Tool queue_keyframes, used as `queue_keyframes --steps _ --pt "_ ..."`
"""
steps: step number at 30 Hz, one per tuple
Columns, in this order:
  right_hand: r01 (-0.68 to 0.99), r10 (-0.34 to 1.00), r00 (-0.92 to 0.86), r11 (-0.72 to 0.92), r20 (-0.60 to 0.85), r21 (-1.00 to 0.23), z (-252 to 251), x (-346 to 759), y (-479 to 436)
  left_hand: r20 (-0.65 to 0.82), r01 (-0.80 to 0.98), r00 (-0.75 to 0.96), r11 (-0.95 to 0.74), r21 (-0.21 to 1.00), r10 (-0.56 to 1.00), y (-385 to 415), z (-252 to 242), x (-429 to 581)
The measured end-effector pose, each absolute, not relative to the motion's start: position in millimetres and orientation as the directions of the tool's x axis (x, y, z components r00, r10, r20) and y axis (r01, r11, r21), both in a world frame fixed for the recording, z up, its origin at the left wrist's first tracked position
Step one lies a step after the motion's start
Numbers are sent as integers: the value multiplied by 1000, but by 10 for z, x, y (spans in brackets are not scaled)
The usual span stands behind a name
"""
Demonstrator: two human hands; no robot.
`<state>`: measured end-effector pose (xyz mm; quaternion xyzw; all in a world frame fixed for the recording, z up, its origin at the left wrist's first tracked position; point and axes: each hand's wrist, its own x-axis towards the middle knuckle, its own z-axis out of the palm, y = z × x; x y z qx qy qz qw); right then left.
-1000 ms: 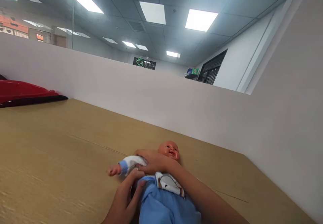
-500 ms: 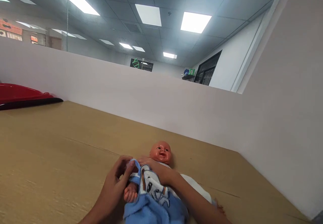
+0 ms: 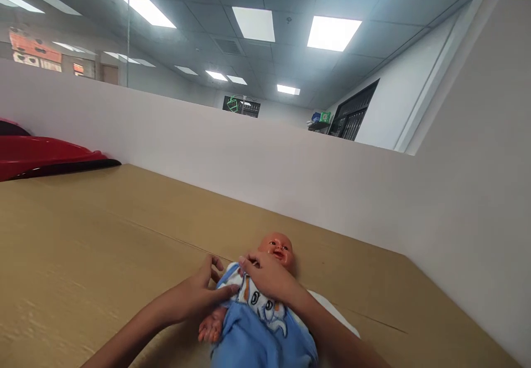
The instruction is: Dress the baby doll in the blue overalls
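Note:
A baby doll (image 3: 279, 249) lies on its back on the tan tabletop, its head pointing away from me. Over its body is a blue and white cloth garment (image 3: 261, 329) with a cartoon animal face. My left hand (image 3: 203, 293) is at the doll's shoulder on the left, thumb on the cloth and fingers spread apart from it. Just below the doll's chin, my right hand (image 3: 267, 276) has its fingers closed on the garment's upper edge. The doll's hand (image 3: 212, 325) sticks out below my left wrist. My right forearm hides part of the doll's other side.
The tan tabletop (image 3: 103, 246) meets a low white wall (image 3: 249, 157) at the back, with glass above it. A red, shiny object with a black edge (image 3: 50, 152) stands at the far left. White cloth (image 3: 334, 310) shows beside my right forearm.
My left hand has let go of the blue strap edge and its fingers have spread. My right hand has moved onto the garment's upper edge, which now lies flatter near the shoulder.

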<state>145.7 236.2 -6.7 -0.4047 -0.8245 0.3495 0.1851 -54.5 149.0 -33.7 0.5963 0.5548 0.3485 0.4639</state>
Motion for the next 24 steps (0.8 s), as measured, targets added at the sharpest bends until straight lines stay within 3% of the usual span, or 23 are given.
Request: queue_keyframes --steps 4,12,16,19,24 --pt "676 845 -533 460 49 -576 -107 1424 2191 -247 545 100 155 824 964 1429 -389 -601" --pt "733 807 -587 566 69 -379 -92 1004 2017 -137 651 76 54 757 988 1252 -345 -430" --pt "795 833 -549 545 66 -266 -45 899 2131 -108 865 6 49 499 994 1125 -191 -302" --pt "846 866 -497 499 61 -188 -29 890 2206 -48 953 51 -34 301 998 1065 -118 -268" --pt "873 884 -463 467 57 -141 -33 948 2288 -2 956 111 -107 275 994 1020 -130 -389"
